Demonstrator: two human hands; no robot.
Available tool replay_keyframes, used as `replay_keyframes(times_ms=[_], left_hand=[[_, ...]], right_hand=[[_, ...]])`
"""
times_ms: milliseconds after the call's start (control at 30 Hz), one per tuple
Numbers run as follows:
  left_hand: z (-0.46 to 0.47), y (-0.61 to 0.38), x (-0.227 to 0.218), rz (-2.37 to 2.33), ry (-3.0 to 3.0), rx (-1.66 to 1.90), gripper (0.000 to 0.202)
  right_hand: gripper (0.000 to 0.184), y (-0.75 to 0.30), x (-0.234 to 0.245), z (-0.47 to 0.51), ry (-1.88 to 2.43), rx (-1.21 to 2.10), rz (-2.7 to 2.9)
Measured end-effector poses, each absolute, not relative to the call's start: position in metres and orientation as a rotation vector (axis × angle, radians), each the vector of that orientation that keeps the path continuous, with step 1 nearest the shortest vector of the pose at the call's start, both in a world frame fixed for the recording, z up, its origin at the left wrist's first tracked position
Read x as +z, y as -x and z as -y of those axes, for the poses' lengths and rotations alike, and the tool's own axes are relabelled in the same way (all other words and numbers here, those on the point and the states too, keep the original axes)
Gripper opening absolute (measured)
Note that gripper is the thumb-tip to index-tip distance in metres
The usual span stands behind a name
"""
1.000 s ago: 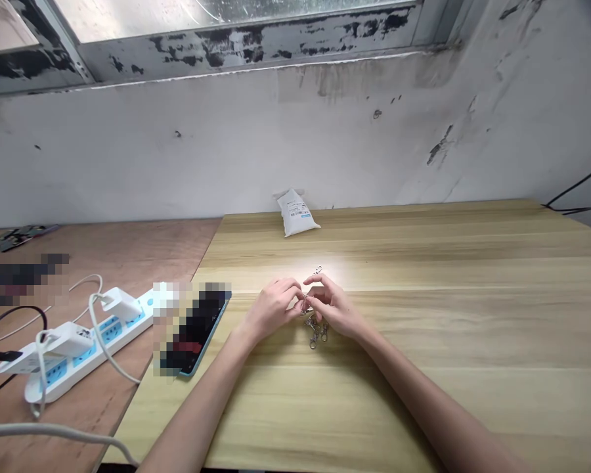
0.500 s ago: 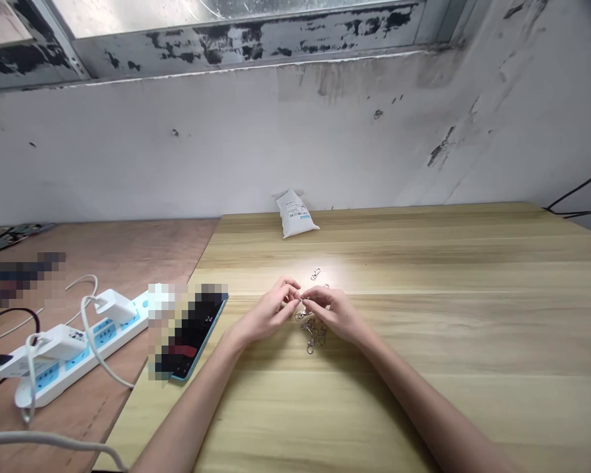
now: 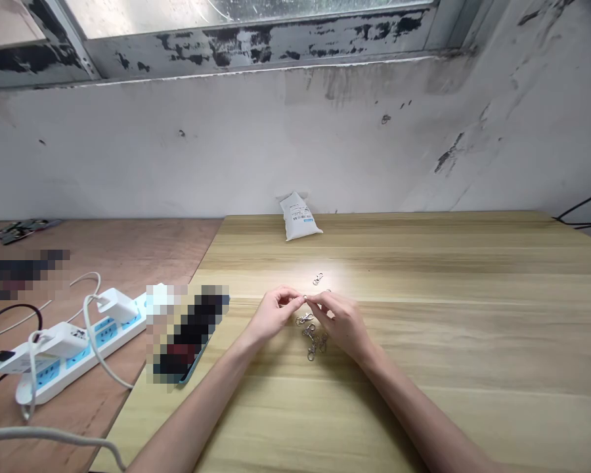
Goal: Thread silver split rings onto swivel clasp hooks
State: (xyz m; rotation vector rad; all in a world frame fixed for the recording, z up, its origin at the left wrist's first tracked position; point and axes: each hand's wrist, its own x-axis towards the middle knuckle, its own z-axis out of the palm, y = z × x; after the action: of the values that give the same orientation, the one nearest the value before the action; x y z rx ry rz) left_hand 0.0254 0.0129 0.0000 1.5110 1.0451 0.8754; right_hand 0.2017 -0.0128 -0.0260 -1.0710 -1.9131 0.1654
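Observation:
My left hand (image 3: 274,315) and my right hand (image 3: 343,322) meet fingertip to fingertip above the table. Between their thumbs and forefingers is a small metal ring (image 3: 305,299), pinched from both sides and mostly covered by the fingers. Whether a clasp hangs from it is hidden. Just below the fingertips lies one silver swivel clasp (image 3: 304,319), with a small pile of several swivel clasps (image 3: 311,341) nearer to me. Beyond my fingers a single swivel clasp (image 3: 318,279) rests on the wood, and another metal piece (image 3: 328,290) peeks out behind my right hand.
A white labelled packet (image 3: 300,220) lies at the back of the wooden table (image 3: 448,341), near the wall. To the left is a phone (image 3: 190,341), partly blurred out. Farther left, a white power strip (image 3: 91,351) with chargers and cables sits on a brown surface.
Both hands keep their pinch and have shifted slightly, and the ring between the fingertips shows more clearly. The whole view has moved a little.

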Motion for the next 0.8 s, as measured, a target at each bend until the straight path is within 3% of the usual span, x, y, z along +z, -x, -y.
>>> replay_keyframes(times_ms=[300,433,500,667,800], left_hand=[[-0.016,-0.023,-0.008,-1.059,-1.416,0.899,0.028],[-0.016,-0.021,-0.008,-1.092,-1.477,0.925,0.02],[-0.014,-0.021,-0.007,-1.152,-1.64,0.964,0.014],[-0.006,-0.022,-0.002,-1.233,-2.368,1.084,0.008],[-0.006,-0.019,0.0,-1.198,-2.702,1.1,0.008]], right_hand=[[0.021,-0.202,-0.026,0.012,1.044,0.101,2.02],[0.019,-0.201,-0.024,0.015,1.049,0.239,1.997],[0.016,-0.198,-0.021,0.017,1.084,0.435,1.911],[0.023,-0.19,-0.012,0.021,0.996,1.316,1.331],[0.026,-0.19,-0.008,0.016,0.902,1.692,0.886]])
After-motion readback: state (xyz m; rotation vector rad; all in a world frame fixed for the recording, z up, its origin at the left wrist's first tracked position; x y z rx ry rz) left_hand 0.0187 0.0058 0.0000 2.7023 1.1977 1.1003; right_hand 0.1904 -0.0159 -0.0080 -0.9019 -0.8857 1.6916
